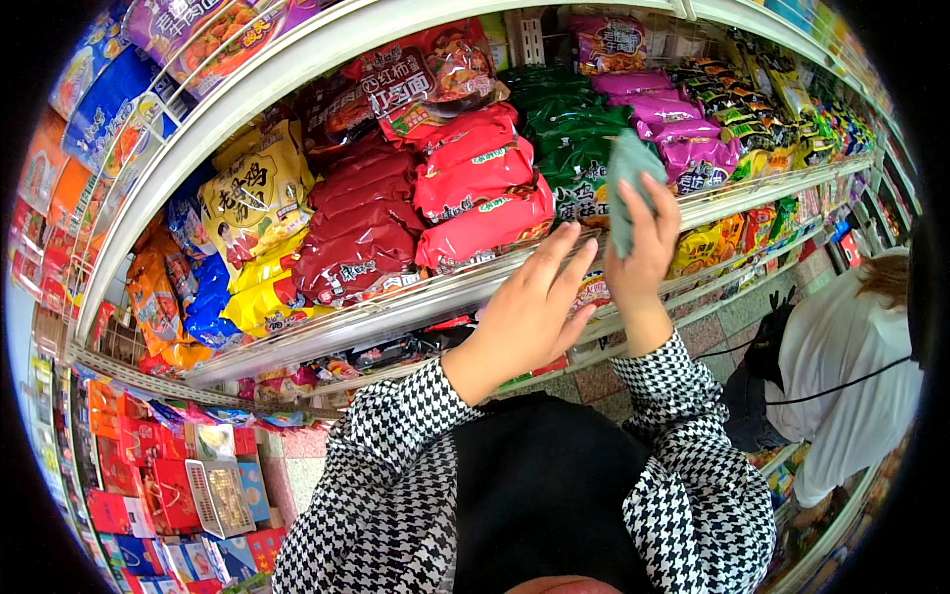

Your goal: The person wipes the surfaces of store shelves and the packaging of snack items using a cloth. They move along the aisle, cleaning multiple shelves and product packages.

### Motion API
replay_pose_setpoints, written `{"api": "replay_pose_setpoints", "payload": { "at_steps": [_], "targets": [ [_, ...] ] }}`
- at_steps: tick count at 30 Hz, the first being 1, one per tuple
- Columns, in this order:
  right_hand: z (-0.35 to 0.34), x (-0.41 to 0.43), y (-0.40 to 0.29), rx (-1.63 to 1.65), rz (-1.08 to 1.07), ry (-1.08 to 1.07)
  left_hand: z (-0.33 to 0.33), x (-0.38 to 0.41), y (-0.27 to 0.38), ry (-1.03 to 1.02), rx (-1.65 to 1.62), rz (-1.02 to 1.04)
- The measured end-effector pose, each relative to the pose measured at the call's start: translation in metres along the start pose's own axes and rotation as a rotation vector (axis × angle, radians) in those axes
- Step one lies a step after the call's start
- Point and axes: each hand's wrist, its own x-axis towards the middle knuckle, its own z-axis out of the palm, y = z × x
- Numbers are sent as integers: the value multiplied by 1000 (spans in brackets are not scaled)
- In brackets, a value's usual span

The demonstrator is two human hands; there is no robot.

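A folded grey-green cloth [632, 185] is gripped in my right hand [644, 245], raised at the shelf's front edge before the dark green noodle packets [568, 126]. My left hand [531, 308], its fingers apart and holding nothing, reaches over the white front rail [356, 323] of the shelf. Behind it lie bright red noodle packets [482, 200] in a stack, with dark red packets [364, 223] to their left. Purple packets [679, 134] lie to the right of the green ones. Whether the cloth touches the rail or a packet, I cannot tell.
Yellow packets [260, 200], orange and blue ones fill the shelf's left end. More packets stand on the lower shelf [712, 245]. A person in a white top [846, 371] is at the right. Red boxes and a white plastic basket [194, 475] are at the lower left.
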Motion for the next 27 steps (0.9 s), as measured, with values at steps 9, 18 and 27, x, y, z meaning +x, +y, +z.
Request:
{"api": "replay_pose_setpoints", "payload": {
  "at_steps": [9, 18, 27],
  "targets": [
    [5, -6, -6, 234, -81, -376, 14, -6, -6, -5, -62, -116],
    [-33, -6, 17, -37, -87, -215, 12, -9, -11, -6, -59, -128],
    [-37, 24, 9, 130, 201, 323, 16, -8, -11, -47, -34, -77]
  ]
}}
